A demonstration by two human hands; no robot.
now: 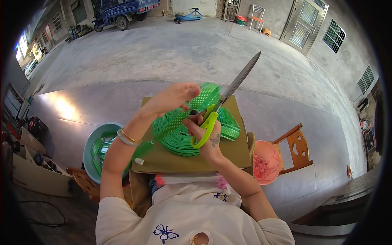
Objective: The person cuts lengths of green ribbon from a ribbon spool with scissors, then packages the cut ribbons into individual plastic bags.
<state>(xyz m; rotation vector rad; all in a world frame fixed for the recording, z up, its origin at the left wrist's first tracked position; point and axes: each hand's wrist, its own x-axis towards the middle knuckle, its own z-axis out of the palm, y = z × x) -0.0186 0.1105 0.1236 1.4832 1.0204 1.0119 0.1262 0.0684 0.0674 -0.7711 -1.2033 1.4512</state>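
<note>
My right hand (206, 136) is closed around the green handles of a pair of scissors (241, 77). Their long blades lie close together and point up and away to the right. Under both hands is a loose coil of dotted green ribbon (179, 143), resting on a brown board (163, 163). My left hand (175, 98) is over the coil's upper left, blurred by motion, beside a raised band of the ribbon. Whether its fingers grip the ribbon does not show clearly. A small white piece (139, 161) lies at the board's near left corner.
To the left stands a blue basin (87, 151) with green strips, by a wooden chair (85, 183). At the right, a pink basin (271, 149) with pink strands sits on another wooden chair (300, 149). A blue truck (122, 10) and ride-on toy (188, 16) stand far off.
</note>
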